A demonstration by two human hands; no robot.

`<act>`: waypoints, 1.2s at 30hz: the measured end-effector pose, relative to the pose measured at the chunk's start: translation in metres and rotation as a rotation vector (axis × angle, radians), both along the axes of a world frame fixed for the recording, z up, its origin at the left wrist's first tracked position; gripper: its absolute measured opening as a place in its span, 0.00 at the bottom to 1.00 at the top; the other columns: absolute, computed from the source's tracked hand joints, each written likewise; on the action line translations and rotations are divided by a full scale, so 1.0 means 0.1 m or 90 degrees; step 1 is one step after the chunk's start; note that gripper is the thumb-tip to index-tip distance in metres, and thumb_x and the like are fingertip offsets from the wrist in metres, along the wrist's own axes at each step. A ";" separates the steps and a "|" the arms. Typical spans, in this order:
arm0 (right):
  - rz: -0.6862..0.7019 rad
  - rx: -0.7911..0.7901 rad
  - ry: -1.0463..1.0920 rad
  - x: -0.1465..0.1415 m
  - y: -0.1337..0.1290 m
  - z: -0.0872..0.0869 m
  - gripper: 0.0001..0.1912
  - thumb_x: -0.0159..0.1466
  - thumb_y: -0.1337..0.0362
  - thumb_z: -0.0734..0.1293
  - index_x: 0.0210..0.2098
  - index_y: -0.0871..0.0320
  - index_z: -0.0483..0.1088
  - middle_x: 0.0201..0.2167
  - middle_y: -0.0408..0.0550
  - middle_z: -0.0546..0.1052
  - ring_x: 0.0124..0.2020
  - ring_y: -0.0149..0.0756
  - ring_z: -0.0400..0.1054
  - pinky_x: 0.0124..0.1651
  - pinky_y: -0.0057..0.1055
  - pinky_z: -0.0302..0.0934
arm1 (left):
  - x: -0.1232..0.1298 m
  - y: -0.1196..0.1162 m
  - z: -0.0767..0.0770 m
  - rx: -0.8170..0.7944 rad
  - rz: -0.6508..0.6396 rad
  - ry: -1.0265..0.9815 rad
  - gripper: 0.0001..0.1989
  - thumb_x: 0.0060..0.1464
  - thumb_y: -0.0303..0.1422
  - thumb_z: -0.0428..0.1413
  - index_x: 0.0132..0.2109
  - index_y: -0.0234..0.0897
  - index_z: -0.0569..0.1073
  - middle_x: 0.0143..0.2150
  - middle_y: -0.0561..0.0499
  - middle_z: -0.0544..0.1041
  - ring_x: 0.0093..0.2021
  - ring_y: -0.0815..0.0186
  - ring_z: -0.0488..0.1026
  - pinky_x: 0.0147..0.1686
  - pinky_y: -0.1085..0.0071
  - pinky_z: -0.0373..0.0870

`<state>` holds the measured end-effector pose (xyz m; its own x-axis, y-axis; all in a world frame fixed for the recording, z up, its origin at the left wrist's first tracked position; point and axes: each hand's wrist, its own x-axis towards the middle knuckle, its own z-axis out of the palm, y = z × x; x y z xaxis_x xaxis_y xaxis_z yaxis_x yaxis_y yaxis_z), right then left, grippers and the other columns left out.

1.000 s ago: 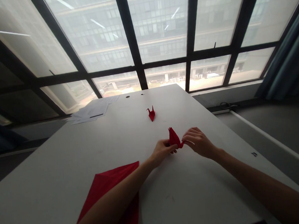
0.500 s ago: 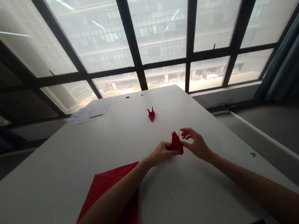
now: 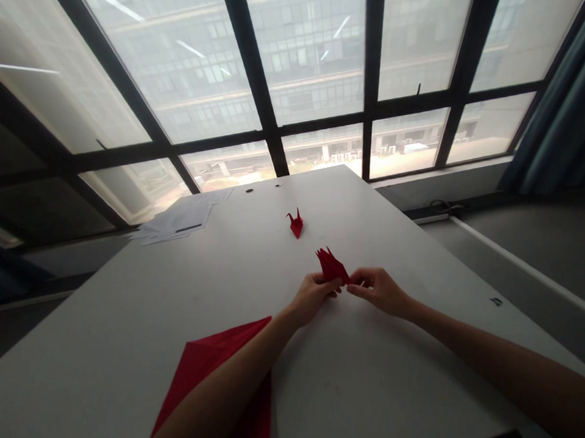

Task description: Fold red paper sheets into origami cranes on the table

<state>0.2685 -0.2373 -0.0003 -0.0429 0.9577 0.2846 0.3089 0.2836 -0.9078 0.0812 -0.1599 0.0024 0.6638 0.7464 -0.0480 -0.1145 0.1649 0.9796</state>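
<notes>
Between my hands, above the white table (image 3: pixel 383 373), is a folded red paper piece (image 3: pixel 331 265) with several thin points sticking up and to the left. My left hand (image 3: pixel 316 293) is closed around its lower left side, thumb in front. At its lower right corner, my right hand (image 3: pixel 377 289) pinches the paper between thumb and fingers. Farther back on the table stands a finished-looking red origami crane (image 3: pixel 296 226). Under my left forearm lies a larger sheet of red paper (image 3: pixel 207 358), partly covered by the arm.
White papers (image 3: pixel 177 217) with a dark pen (image 3: pixel 189 227) lie at the table's far left. Large framed windows (image 3: pixel 311 51) rise behind the table. A blue curtain (image 3: pixel 555 107) hangs at the right. A small dark mark (image 3: pixel 496 301) is near the right edge.
The folded paper has tipped to the left and moved slightly up and left. My right hand, with fingers spread before, has closed on its lower right corner.
</notes>
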 end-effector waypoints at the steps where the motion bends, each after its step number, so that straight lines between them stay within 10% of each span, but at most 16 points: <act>1: -0.018 0.011 -0.017 -0.01 -0.02 0.01 0.12 0.62 0.56 0.70 0.33 0.59 0.76 0.28 0.46 0.78 0.28 0.33 0.68 0.31 0.29 0.60 | 0.00 0.01 -0.01 -0.012 0.002 -0.007 0.14 0.44 0.38 0.69 0.35 0.31 0.80 0.30 0.48 0.76 0.31 0.68 0.68 0.34 0.71 0.62; 36: -0.048 -0.052 0.082 -0.08 0.01 -0.03 0.13 0.62 0.55 0.67 0.30 0.60 0.75 0.24 0.45 0.76 0.26 0.32 0.66 0.30 0.28 0.58 | 0.05 -0.09 -0.02 0.080 0.057 0.042 0.22 0.50 0.47 0.65 0.40 0.29 0.81 0.34 0.44 0.79 0.30 0.66 0.70 0.31 0.72 0.62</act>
<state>0.2607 -0.2359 -0.0030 0.0625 0.9770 0.2038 0.2061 0.1872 -0.9605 0.0863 -0.1691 0.0006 0.5935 0.8048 0.0080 -0.0575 0.0325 0.9978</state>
